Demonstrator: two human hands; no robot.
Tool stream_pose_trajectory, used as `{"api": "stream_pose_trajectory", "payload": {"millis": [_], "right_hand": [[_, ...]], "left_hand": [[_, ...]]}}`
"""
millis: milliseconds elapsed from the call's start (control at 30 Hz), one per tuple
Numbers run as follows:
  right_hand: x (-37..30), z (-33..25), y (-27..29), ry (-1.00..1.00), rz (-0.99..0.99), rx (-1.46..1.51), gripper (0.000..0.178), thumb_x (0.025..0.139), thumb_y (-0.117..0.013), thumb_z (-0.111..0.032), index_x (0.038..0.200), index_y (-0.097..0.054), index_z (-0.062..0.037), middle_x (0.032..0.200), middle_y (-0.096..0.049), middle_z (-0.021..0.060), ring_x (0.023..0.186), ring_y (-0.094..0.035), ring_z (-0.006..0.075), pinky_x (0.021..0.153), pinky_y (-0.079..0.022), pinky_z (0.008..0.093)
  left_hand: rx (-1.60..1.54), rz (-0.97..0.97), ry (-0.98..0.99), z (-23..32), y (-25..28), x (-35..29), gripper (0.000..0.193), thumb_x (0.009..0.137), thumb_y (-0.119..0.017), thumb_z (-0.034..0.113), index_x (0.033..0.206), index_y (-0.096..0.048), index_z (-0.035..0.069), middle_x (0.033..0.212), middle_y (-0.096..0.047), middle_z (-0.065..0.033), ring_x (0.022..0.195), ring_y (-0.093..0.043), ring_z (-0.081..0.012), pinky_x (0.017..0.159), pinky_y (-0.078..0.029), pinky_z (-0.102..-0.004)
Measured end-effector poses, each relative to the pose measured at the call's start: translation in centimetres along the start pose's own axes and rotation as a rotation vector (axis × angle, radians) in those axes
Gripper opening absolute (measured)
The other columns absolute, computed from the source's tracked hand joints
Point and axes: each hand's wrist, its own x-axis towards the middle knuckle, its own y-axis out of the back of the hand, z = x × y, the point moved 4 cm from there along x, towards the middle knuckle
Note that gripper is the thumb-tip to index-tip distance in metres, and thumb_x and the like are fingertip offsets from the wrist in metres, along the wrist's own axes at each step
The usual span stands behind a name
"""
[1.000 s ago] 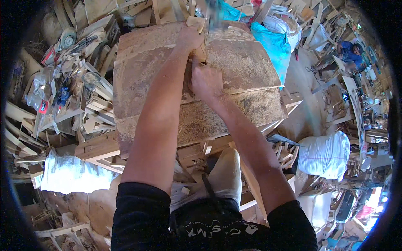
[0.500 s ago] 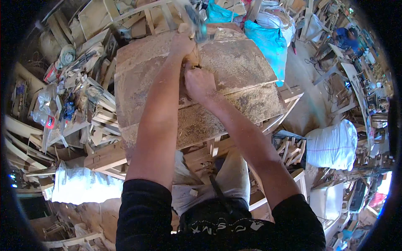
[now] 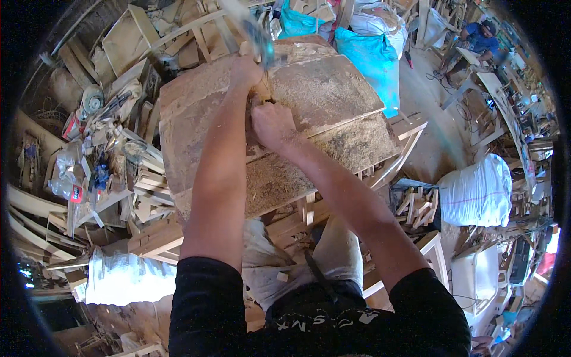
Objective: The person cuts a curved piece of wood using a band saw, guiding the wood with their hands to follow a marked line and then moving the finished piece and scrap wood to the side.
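A small, light-brown piece of wood (image 3: pixel 262 90) lies on a broad wooden worktop (image 3: pixel 196 113) strewn with sawdust. My left hand (image 3: pixel 245 72) is closed at its far left side, arm stretched out. Nearer to me, my right hand (image 3: pixel 274 126) is curled in a fist-like grip at the wood's near end; the fingers are mostly hidden beneath it. Just beyond and right of my left hand, a blurred grey and teal upright machine part (image 3: pixel 259 44) comes down to the worktop. Its lower end and contact with the wood cannot be made out.
Piled wood offcuts (image 3: pixel 151 172) crowd the left side, with a plastic bottle (image 3: pixel 65 189) among them. A turquoise sack (image 3: pixel 372 65) stands at the worktop's far right; a white sack (image 3: pixel 477 190) is farther right. Another person (image 3: pixel 480 40) sits at the upper right.
The view has shifted slightly, so the worktop and both hands appear a little more to the left. Both hands keep their grip around the wood.
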Motion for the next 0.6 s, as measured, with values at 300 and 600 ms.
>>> {"api": "stream_pose_trajectory", "payload": {"millis": [300,600], "right_hand": [[-6.9,1.2,4.1,-0.075,0.127,0.16,0.047,0.097,-0.06,-0.028,0.14,-0.057,-0.0098,0.071,-0.069,0.0202,0.066,-0.07,0.0414,0.064,-0.059,0.0536],[-17.9,11.5,4.8,-0.397,0.509,0.223,0.037,0.092,-0.067,-0.017,0.127,-0.066,-0.0069,0.07,-0.069,0.0176,0.065,-0.071,0.0367,0.064,-0.06,0.0464]], "left_hand": [[-0.119,-0.014,0.007,-2.4,-3.0,2.8,0.048,0.093,-0.063,0.039,0.122,-0.071,0.002,0.117,-0.073,-0.0247,0.115,-0.068,-0.0411,0.1,-0.053,-0.0531],[-0.025,-0.055,0.025,-2.8,-4.3,4.9,0.051,0.093,-0.064,0.041,0.127,-0.068,0.004,0.119,-0.073,-0.0248,0.115,-0.068,-0.0415,0.1,-0.053,-0.0529]]}}
